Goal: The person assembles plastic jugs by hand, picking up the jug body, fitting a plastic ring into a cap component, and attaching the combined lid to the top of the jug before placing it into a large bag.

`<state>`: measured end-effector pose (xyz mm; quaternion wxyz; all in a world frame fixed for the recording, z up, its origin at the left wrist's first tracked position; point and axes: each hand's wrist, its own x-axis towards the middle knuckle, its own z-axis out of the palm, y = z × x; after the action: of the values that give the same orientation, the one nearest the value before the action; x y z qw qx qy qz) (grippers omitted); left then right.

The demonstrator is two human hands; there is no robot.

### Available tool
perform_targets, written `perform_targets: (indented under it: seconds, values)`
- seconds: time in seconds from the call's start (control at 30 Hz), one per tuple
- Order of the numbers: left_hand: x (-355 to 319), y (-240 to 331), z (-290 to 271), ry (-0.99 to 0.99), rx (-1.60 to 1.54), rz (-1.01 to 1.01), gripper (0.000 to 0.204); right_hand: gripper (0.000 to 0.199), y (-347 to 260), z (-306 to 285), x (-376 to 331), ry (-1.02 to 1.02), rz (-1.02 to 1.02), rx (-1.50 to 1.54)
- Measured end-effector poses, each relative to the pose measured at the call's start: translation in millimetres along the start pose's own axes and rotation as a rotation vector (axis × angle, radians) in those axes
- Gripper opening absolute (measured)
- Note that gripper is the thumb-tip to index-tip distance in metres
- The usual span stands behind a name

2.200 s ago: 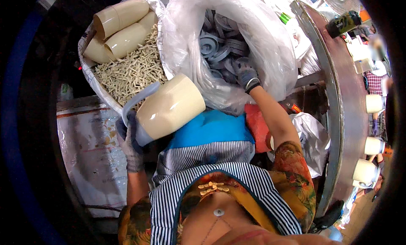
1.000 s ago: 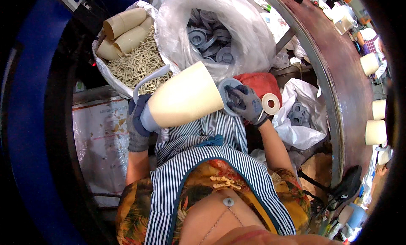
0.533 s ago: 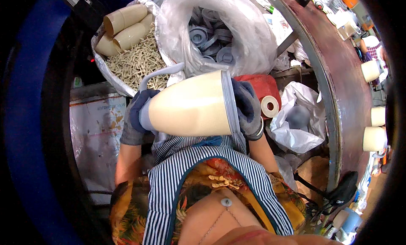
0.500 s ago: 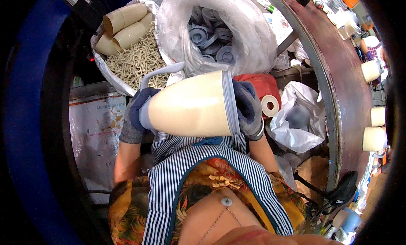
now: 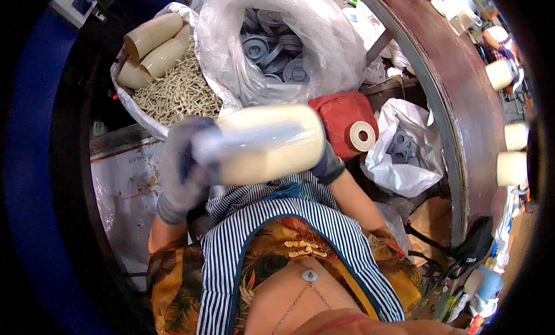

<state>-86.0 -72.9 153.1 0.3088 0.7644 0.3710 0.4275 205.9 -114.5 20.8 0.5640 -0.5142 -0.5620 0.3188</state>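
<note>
Just beyond the striped apron point(image 5: 222, 260), the cream jug point(image 5: 283, 155) lies crosswise between the hands: the left grip point(image 5: 188, 161), blurred, wraps its narrow end, while the right grip point(image 5: 328, 166) is at the other end, mostly hidden, so I cannot tell whether its fingers are curled or spread. The blur suggests the step in hand is turning the jug two-handed, and the next move calls for steady support at both ends. Past the right grip sits a red bundle point(image 5: 335, 112); beyond both grips stands a plastic bag point(image 5: 335, 40) of grey lids point(image 5: 296, 72).
</note>
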Motion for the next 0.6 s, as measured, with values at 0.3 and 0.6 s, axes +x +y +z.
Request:
perform_targets:
  seconds: [0.3, 0.6]
  values:
    - [67.0, 71.2, 16.3, -0.473, 0.46, 0.706, 0.047, 0.057, -110.2, -43.3, 5.8, -0.23, -0.484, -0.153]
    - [76.0, 50.0, 60.7, -0.274, -0.206, 0.407, 0.064, 0.071, -220.4, -229.1, -7.5, 0.533, -0.344, -0.899]
